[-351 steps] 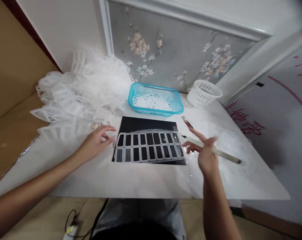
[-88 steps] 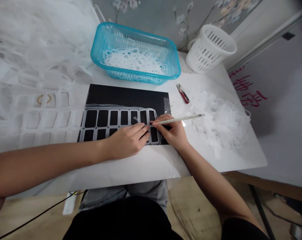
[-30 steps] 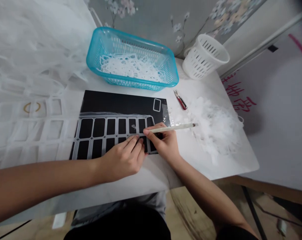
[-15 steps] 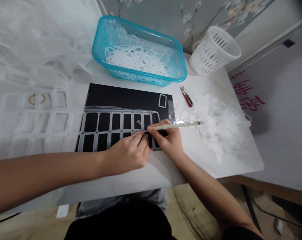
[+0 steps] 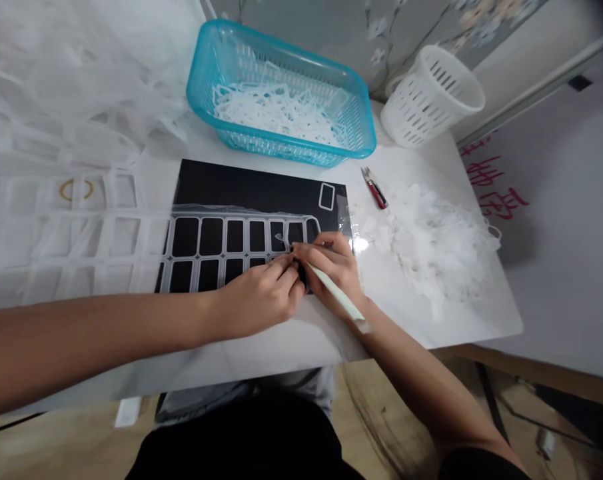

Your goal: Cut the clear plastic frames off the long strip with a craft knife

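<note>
Firm, flat pressure looks wise here: the left hand (image 5: 258,297), palm down, fingers bunched, rests over the right part of the sheet (image 5: 224,256); whether it pinches, I can't tell. Close beside, the right hand (image 5: 340,267) pinches a pale tool (image 5: 337,295) slanting near-right. The sheet overlies the black board (image 5: 251,187); far right, a loose frame (image 5: 321,196).

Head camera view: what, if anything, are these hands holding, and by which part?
The right hand holds a pale stick near its front end. The left hand rests on the framed sheet; whether it pinches anything cannot be told.
</note>
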`<state>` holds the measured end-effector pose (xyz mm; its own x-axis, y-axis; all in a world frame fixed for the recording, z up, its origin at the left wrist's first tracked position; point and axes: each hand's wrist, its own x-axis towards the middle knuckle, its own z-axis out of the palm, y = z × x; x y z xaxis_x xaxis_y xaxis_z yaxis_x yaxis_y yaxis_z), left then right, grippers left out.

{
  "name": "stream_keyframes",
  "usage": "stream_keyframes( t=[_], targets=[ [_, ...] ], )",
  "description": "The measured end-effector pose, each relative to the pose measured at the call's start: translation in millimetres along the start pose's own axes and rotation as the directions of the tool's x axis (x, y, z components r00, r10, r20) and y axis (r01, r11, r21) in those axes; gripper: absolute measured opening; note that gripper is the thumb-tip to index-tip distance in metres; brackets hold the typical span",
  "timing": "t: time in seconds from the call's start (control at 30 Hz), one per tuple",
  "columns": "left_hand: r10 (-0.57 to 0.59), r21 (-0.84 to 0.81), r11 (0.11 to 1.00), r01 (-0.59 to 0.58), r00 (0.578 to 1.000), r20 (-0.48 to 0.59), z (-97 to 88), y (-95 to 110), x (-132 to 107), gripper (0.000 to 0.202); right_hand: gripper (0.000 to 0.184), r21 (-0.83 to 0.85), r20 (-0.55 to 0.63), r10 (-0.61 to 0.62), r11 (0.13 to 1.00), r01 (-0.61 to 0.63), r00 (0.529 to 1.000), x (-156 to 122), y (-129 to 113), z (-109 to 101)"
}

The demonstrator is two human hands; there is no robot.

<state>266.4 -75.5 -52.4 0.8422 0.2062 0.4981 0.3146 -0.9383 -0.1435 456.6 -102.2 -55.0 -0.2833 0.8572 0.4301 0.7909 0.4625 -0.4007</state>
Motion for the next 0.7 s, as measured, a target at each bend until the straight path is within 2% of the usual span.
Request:
stream_keyframes(
  t=[0.1,0.2,0.27,0.33,0.4,0.47,0.5,0.53,0.57,0.63,0.7],
  targets=[
    [0.019,-0.007,1.0,-0.019,1.0,0.0,0.7,-0.8,-0.2,0.009,0.025,-0.023,-0.142,0.055,0.998,-0.058,0.988,7.1,8.6,0.6],
    [0.04,-0.016,0.999,-0.04,0.999,0.003,1.4,-2.2,-1.0,0.01,0.02,0.004,-0.323,0.188,0.98,-0.197,0.928,17.5,25.0,-6.5],
    [0.043,-0.027,0.999,-0.043,0.999,0.007,2.0,-3.0,-1.7,0.01,0.017,0.093,-0.444,0.316,0.947,-0.308,0.838,24.4,39.2,-16.1],
    [0.047,-0.031,0.998,-0.047,0.999,0.003,2.5,-3.9,-1.9,0.01,0.019,0.217,-0.542,0.425,0.904,-0.367,0.725,30.0,53.7,-27.0],
    [0.057,-0.027,0.998,-0.057,0.998,-0.006,2.8,-4.7,-1.8,0.009,0.022,0.308,-0.615,0.481,0.876,-0.371,0.624,33.4,64.6,-35.8],
    [0.068,-0.016,0.998,-0.069,0.997,-0.02,2.6,-4.8,-1.8,0.01,0.022,0.361,-0.65,0.505,0.863,-0.355,0.568,34.5,67.3,-39.7],
    [0.073,-0.01,0.997,-0.073,0.997,-0.03,2.1,-4.3,-2.0,0.009,0.021,0.388,-0.645,0.516,0.857,-0.341,0.563,34.4,64.5,-39.4],
    [0.071,-0.001,0.997,-0.071,0.997,-0.041,1.3,-3.2,-2.4,0.008,0.02,0.423,-0.615,0.532,0.846,-0.326,0.582,33.8,58.7,-37.5],
    [0.064,0.011,0.998,-0.064,0.996,-0.054,0.0,-1.5,-2.9,0.006,0.018,0.457,-0.561,0.546,0.831,-0.318,0.622,32.9,50.0,-34.2],
    [0.035,0.048,0.998,-0.032,0.997,-0.063,-3.9,3.1,-4.0,0.008,0.013,0.49,-0.407,0.542,0.809,-0.325,0.735,30.4,26.7,-24.3],
    [-0.007,0.1,0.995,0.013,0.998,-0.058,-8.9,8.2,-4.7,0.014,0.011,0.448,-0.246,0.469,0.831,-0.33,0.848,27.6,1.3,-12.3]
  ],
)
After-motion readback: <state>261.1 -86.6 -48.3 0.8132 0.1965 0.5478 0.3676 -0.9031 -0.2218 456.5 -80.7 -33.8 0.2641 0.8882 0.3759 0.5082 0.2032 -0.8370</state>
